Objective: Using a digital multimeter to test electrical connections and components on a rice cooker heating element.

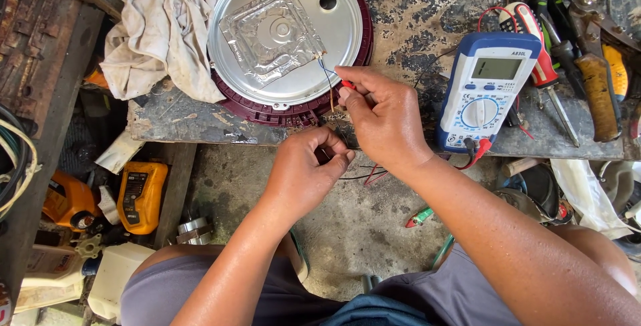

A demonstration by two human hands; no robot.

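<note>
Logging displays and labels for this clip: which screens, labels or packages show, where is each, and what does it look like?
Multimeter: on the bench right of the right hand; blue-and-white case, grey rectangular screen, round dial.
Yellow device: on the floor, lower left; dark rectangular label on its face.
Screwdriver: right of the multimeter; red-and-white handle with print.
Packages: none clearly seen.
</note>
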